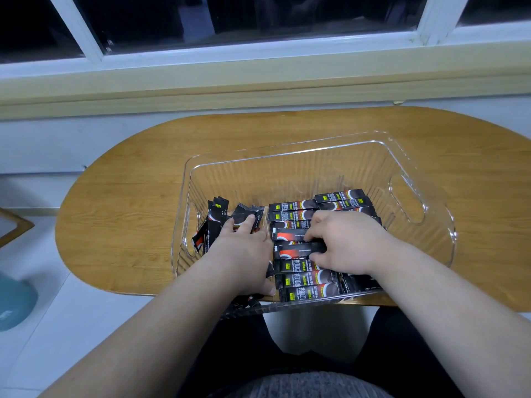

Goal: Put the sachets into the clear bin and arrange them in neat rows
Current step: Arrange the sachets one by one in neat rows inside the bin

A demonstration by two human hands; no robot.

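I see both hands inside the clear ribbed plastic bin (425, 196) on the oval wooden table (129, 173). The left hand (244, 251) lies flat on a loose heap of black-and-red stick sachets (217, 215); the right hand (347, 242) pinches a single sachet (296, 249) atop the neat row under it.

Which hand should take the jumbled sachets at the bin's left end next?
Likely left. The left hand rests on the jumbled sachets in the clear bin; the right hand is busy pinching a sachet in the middle row.
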